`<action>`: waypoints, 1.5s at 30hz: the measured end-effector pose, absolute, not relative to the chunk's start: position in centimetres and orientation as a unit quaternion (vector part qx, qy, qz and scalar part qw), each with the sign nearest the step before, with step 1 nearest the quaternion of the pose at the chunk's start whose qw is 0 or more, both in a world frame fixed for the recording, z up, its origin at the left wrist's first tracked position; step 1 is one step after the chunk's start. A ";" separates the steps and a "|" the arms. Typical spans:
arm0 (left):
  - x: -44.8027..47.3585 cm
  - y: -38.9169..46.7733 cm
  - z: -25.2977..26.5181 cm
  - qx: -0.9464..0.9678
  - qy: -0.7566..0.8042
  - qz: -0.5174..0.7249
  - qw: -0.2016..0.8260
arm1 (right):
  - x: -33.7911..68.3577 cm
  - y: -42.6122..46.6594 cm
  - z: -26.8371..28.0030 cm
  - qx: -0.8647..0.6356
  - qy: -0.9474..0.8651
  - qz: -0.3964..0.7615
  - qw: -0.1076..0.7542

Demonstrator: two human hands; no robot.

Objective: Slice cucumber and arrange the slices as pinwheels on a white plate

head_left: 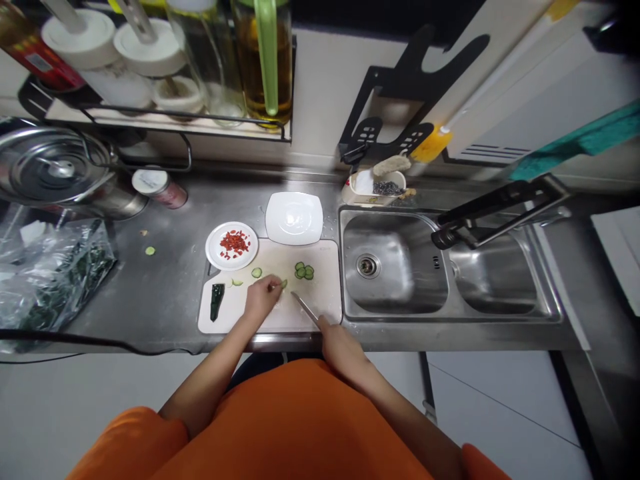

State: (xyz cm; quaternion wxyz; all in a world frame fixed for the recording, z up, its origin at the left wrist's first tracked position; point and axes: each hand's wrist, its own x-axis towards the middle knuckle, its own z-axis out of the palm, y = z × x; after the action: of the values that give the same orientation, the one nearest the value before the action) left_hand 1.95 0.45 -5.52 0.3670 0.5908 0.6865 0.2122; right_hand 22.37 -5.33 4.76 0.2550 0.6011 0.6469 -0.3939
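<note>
My left hand (263, 298) pinches a small cucumber slice (283, 284) just above the white cutting board (270, 323). In my right hand (340, 343) is a kitchen knife (305, 307), its blade angled up and left over the board. Several cucumber slices (304, 271) overlap in a small group to the right of my left hand. Another round slice (257, 273) and thin pale green pieces (237, 283) lie on its left. Toward the board's left end rests a dark green cucumber piece (217, 301).
Behind the board stand a small plate (211, 257) of chopped red bits and a white rectangular dish (294, 217). To the right is a double steel sink (395, 260) with a black faucet (480, 213). A plastic bag of greens (65, 287) and a steel pot (60, 167) sit left.
</note>
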 end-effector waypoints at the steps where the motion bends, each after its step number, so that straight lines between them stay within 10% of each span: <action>1: 1.4 0.6 -5.4 0.562 0.708 0.222 0.367 | 22.4 -5.3 4.7 0.601 0.648 -0.393 0.255; 13: -1.5 1.9 -4.7 0.591 0.761 0.194 0.185 | 22.5 -5.1 4.3 0.595 0.658 -0.389 0.250; 24: 5.3 5.7 -6.4 0.757 0.545 0.161 0.321 | 22.2 -4.9 4.9 0.597 0.649 -0.394 0.258; 45: 2.0 3.5 -4.5 0.574 0.668 0.171 0.441 | 22.4 -4.7 4.6 0.603 0.642 -0.400 0.253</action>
State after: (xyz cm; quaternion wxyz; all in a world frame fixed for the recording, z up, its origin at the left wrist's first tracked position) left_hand 1.98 3.50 -4.49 0.4408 0.5741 0.6683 0.1714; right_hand 22.42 -4.72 4.60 0.2526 0.6032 0.6420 -0.4003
